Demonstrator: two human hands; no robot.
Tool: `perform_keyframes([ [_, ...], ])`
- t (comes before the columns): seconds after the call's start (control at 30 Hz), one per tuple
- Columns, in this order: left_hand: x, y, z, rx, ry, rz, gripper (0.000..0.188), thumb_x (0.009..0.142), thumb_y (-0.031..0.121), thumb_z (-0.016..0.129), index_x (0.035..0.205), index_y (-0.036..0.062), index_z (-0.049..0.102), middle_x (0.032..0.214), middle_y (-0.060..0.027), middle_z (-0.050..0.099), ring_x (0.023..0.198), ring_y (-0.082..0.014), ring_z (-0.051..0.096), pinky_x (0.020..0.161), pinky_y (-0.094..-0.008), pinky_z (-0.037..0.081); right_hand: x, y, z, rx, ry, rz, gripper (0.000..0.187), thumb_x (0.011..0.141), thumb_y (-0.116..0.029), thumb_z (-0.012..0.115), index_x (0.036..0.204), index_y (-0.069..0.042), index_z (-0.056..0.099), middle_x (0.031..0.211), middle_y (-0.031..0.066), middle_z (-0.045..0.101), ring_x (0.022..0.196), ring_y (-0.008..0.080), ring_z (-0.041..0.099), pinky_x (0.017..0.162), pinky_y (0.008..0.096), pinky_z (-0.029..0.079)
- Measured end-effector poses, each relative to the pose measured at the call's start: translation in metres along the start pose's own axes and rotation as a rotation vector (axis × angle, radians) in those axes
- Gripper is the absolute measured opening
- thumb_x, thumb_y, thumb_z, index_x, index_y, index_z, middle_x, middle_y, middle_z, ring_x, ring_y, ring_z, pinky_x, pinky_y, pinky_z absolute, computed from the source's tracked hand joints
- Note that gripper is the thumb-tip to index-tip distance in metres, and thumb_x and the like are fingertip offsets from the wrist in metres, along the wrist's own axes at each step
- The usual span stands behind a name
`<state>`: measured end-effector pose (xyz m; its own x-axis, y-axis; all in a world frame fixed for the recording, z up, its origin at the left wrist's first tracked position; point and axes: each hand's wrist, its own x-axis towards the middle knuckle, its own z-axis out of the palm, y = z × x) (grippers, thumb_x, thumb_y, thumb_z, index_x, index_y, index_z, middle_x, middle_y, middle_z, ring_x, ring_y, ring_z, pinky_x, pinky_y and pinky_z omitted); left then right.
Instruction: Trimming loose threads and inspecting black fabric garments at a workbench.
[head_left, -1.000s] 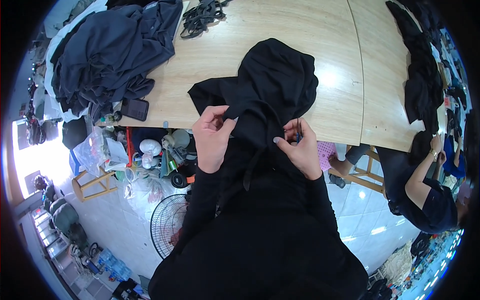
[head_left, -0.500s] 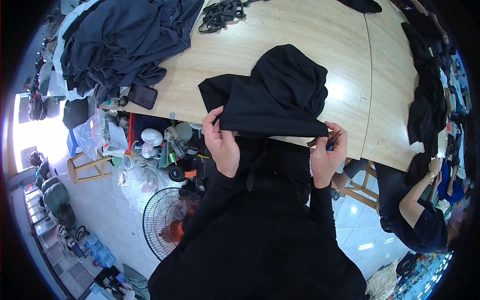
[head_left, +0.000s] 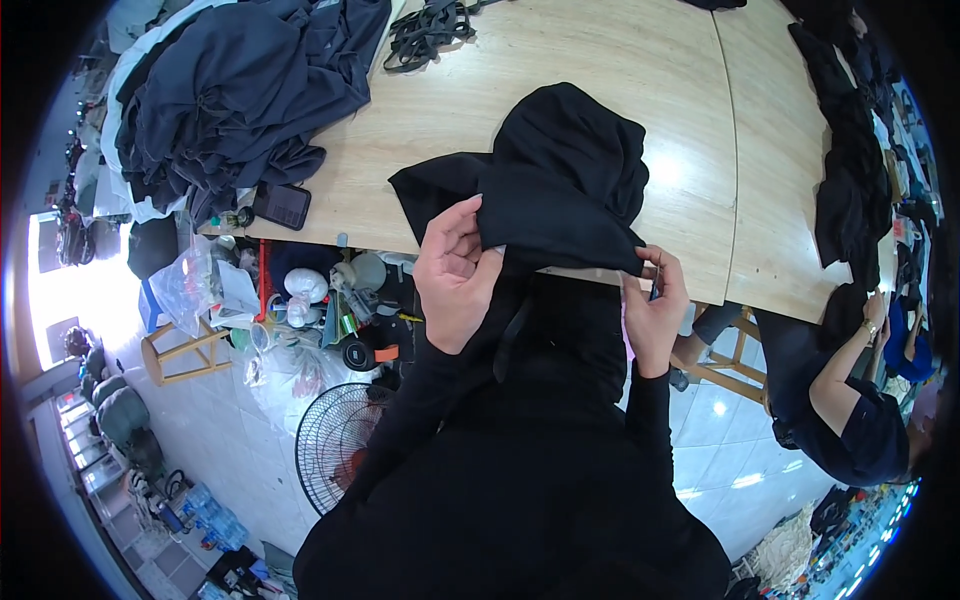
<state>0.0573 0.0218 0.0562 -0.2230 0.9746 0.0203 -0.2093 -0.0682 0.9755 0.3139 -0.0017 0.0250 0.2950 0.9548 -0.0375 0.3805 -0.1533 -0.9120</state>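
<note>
A black cloth garment (head_left: 560, 205) lies bunched on the near edge of the table, its folded near edge lifted toward me. My left hand (head_left: 455, 275) grips the left end of that edge, with the thumb below and the fingers curled beside the cloth. At the right corner, my right hand (head_left: 660, 300) pinches the fabric between thumb and fingers. A small dark tool (head_left: 655, 287) is tucked in the right hand; its kind is mostly hidden by the fingers.
Dark navy garments (head_left: 240, 95) are heaped at the left of the wooden table (head_left: 680, 120), beside a phone (head_left: 282, 206). Black straps (head_left: 430, 35) lie at the back. A floor fan (head_left: 335, 445) stands at lower left. Another person (head_left: 850, 410) works at the right, near a stool.
My left hand has moved right and slightly up along the garment's edge, closer to the right hand. The held edge is shorter and now slants down to the right.
</note>
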Motion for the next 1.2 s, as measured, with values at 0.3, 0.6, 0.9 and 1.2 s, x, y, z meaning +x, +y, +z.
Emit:
perform_keyframes([
  [0.3, -0.005, 0.005, -0.002, 0.254, -0.077, 0.118, 0.056, 0.089, -0.016, 0.074, 0.143, -0.0026, 0.062, 0.121, -0.0134, 0.075, 0.106, -0.0154, 0.074, 0.094, -0.0279, 0.059, -0.015, -0.063, 0.025, -0.257, 0.041, -0.47, 0.044, 0.082, -0.011, 0.096, 0.119, -0.003, 0.075, 0.134, 0.0168, 0.068, 0.117, 0.037, 0.07, 0.093, 0.0399, 0.06],
  [0.6, -0.018, 0.007, -0.003, 0.456, -0.132, 0.174, 0.052, 0.089, -0.013, 0.078, 0.137, -0.0028, 0.063, 0.113, -0.0107, 0.077, 0.093, -0.0093, 0.071, 0.076, -0.0232, 0.056, 0.0, -0.071, 0.064, -0.001, -0.213, -0.601, 0.025, 0.083, 0.006, 0.082, 0.107, 0.002, 0.075, 0.103, 0.0171, 0.075, 0.097, 0.0351, 0.074, 0.084, 0.0376, 0.06],
  [0.9, -0.014, 0.001, -0.022, 0.728, 0.217, 0.403, 0.043, 0.073, -0.018, 0.072, 0.112, 0.0014, 0.073, 0.096, -0.0059, 0.073, 0.071, -0.0123, 0.063, 0.064, -0.0259, 0.051, 0.007, -0.058, 0.042, -0.119, 0.008, -0.693, 0.018, 0.083, 0.008, 0.08, 0.098, 0.0, 0.075, 0.093, 0.0169, 0.073, 0.084, 0.0319, 0.074, 0.072, 0.0349, 0.06],
  [1.2, -0.016, 0.001, -0.003, 0.608, 0.097, 0.369, 0.041, 0.075, -0.018, 0.073, 0.112, -0.0006, 0.072, 0.097, -0.007, 0.073, 0.075, -0.0106, 0.064, 0.068, -0.0245, 0.052, -0.001, -0.07, 0.068, 0.018, -0.204, -0.606, 0.03, 0.083, 0.004, 0.083, 0.112, 0.0, 0.075, 0.11, 0.0151, 0.074, 0.086, 0.0316, 0.075, 0.073, 0.0342, 0.059],
])
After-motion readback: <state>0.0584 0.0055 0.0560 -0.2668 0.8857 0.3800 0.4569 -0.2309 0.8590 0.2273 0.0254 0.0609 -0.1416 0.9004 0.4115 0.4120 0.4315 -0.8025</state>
